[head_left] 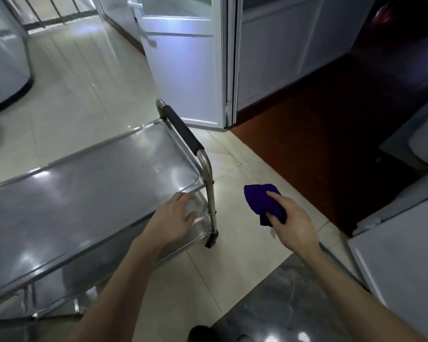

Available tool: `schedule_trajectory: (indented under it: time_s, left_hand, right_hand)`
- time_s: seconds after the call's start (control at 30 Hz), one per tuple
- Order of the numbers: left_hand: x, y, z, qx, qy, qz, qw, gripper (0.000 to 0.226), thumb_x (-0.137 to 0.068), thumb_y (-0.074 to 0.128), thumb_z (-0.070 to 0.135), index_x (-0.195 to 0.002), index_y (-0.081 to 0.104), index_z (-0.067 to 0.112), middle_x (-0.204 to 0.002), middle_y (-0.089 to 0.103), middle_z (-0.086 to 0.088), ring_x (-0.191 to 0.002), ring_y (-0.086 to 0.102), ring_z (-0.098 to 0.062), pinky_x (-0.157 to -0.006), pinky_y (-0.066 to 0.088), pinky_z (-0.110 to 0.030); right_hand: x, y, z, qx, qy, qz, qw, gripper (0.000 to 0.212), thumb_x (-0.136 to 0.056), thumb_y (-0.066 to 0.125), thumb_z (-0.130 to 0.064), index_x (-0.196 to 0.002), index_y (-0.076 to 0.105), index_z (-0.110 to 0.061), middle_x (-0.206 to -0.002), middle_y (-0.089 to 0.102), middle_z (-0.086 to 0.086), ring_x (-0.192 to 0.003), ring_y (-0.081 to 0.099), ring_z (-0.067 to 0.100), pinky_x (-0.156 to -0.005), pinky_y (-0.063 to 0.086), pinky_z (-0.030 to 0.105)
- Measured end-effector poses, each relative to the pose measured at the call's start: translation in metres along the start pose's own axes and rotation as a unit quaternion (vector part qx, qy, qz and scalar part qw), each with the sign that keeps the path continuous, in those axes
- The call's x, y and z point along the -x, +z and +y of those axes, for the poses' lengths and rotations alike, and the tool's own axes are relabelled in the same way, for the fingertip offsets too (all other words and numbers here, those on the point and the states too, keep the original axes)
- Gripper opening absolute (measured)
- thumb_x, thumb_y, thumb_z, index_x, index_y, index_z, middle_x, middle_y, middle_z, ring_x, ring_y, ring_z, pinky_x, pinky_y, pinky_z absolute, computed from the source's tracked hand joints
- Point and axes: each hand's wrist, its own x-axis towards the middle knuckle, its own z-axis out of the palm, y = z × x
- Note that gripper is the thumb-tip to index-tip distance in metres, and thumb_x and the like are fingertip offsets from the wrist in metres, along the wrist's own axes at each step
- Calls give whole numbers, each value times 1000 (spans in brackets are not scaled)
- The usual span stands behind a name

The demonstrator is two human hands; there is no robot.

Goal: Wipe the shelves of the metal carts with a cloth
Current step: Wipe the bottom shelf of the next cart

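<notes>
The right hand grips a bunched purple cloth in curled fingers, held in the air over the pale tiled floor just right of the metal cart — the cart's upright post and black-padded handle stand between the cloth and the top shelf. The left hand is open, fingers loosely spread and holding nothing, at the shelf's near right corner. Beyond the cart stands an open white door, with dark red flooring to its right and a white cabinet beside the right forearm
</notes>
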Motion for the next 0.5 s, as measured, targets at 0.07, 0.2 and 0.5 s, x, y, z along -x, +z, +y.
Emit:
schedule_trajectory:
  time_s: [0.07, 0.2, 0.5]
  left_hand:
    - [-26, -8, 16, -5, 9, 13, 1000, 48, -104, 58, 39, -150, 54, 28, -153, 53, 5, -127, 64, -28, -97, 49, -38]
    - [-104, -25, 38, -17, 37, 55, 998, 45, -105, 62, 34, -149, 56, 25, -149, 58, 0, -119, 69, -30, -98, 56, -44]
    - [-343, -59, 76, 4, 39, 56, 998, 55, -111, 58, 35, -162, 44, 24, -162, 49, 2, -132, 64, -26, -108, 53, -45]
  right_hand:
    - [-40, -15, 5, 9, -4, -4, 1000, 63, -101, 73, -25, -157, 49, -41, -153, 58, -11, -129, 59, 11, -107, 51, 31]
    - [-131, -36, 11, 14, -32, -7, 999, 62, -101, 72, -29, -156, 49, -43, -152, 58, -13, -128, 57, 6, -106, 48, 28]
    - [-361, -75, 29, 35, -66, -20, 997, 63, -100, 74, -32, -155, 47, -46, -148, 58, -17, -124, 57, 1, -101, 47, 23]
